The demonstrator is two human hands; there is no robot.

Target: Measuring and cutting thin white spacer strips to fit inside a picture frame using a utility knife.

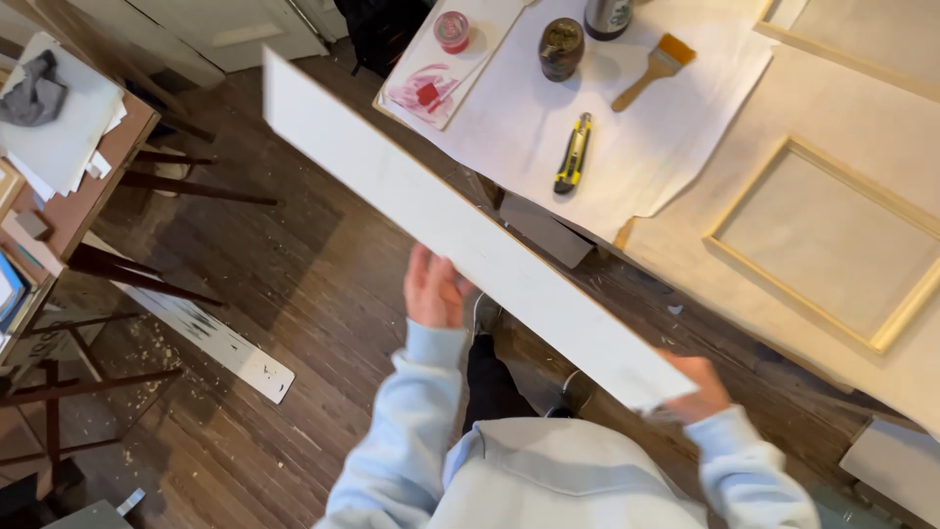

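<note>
A long white board point(460, 225) hangs in the air, running from the upper left down to the lower right above the wooden floor. My left hand point(433, 289) grips its near long edge about halfway along. My right hand point(697, 387) holds the board's lower right end, fingers partly hidden behind it. Both arms wear pale blue sleeves. The board's far end is slightly blurred.
A paper-covered table point(685, 186) on the right carries a yellow-and-black utility knife point(573, 154), a flat brush point(653, 69), a dark jar point(561, 48), a red-stained sheet with a small red pot point(451, 30) and a wooden frame point(832, 235). A second white board point(211, 338) lies on the floor. A cluttered desk point(69, 167) stands left.
</note>
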